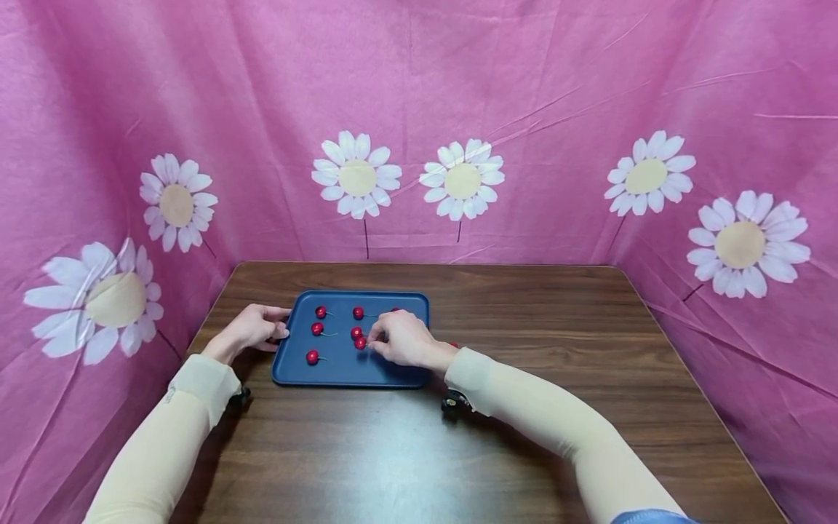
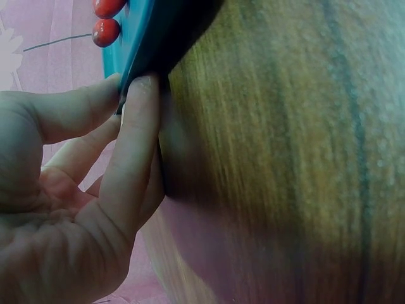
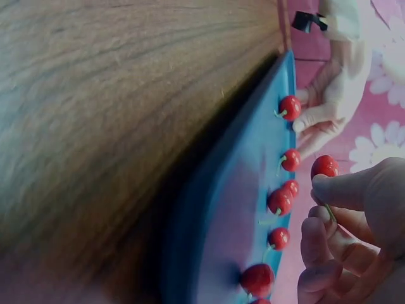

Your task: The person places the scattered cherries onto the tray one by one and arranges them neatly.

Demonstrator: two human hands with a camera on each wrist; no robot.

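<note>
A blue tray [image 1: 340,375] lies on the table with several red, stemmed cherries on it, among them one cherry [image 1: 312,357] near the front left. My left hand [image 1: 252,329] grips the tray's left rim, thumb and fingers on either side of it in the left wrist view [image 2: 95,171]. Over the tray's middle, my right hand [image 1: 406,340] pinches a cherry [image 3: 324,166] with thumb and fingers, its stem running down beside the fingertips. In the head view this held cherry [image 1: 361,343] appears close to another cherry [image 1: 356,332]. The right hand hides part of the tray's right side.
A small red thing [image 1: 453,344] shows just behind the right wrist, mostly covered by it. The wooden table [image 1: 556,313] extends right of the tray and in front of it. A pink curtain [image 1: 412,87] with printed daisies surrounds the table's back and sides.
</note>
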